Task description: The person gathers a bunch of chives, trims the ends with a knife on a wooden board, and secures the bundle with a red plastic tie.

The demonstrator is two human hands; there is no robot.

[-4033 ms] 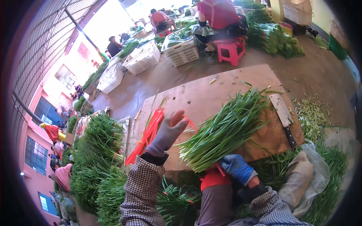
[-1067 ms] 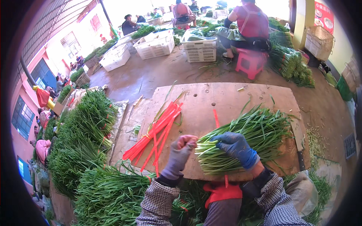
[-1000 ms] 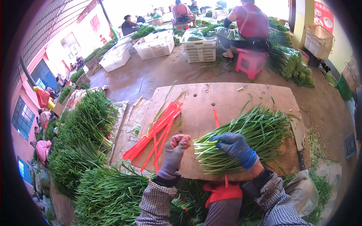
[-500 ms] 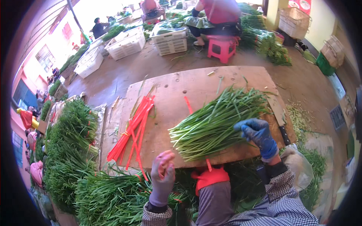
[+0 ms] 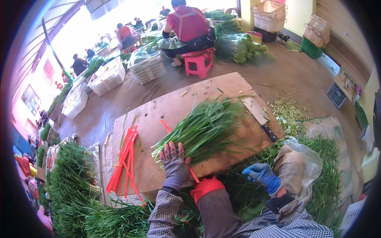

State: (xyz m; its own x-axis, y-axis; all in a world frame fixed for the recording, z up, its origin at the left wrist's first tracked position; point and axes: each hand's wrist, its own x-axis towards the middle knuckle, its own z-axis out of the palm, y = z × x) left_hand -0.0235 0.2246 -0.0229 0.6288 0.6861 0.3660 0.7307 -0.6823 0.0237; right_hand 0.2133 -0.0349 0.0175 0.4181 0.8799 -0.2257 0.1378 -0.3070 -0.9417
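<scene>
A loose bunch of chives point(image 5: 206, 127) lies across the wooden board point(image 5: 154, 123), blurred at its leafy end. My left hand point(image 5: 174, 164), in a greyish-purple glove, rests with outstretched fingers on the pale stem ends. Under the bunch runs a red strip point(image 5: 165, 126), showing at both sides. My right hand point(image 5: 260, 177), in a blue glove, is off the board's near edge, above greens beside my lap. Its fingers are curled together, and whatever they may hold is hidden. A tied bundle of red strips point(image 5: 123, 160) lies at the board's left.
A knife point(image 5: 260, 119) lies on the board's right side. Heaped greens point(image 5: 71, 178) crowd the left, with more greens point(image 5: 321, 158) beside a clear plastic bag point(image 5: 311, 160) at right. Cut stem bits point(image 5: 287, 113) litter the floor. Ahead, a person point(image 5: 186, 23) sits on a pink stool point(image 5: 196, 65) near white crates point(image 5: 107, 77).
My left hand has moved up onto the stem ends. My right hand has left the bunch and dropped below the board's edge. The view has shifted, and the bunch is turned slightly.
</scene>
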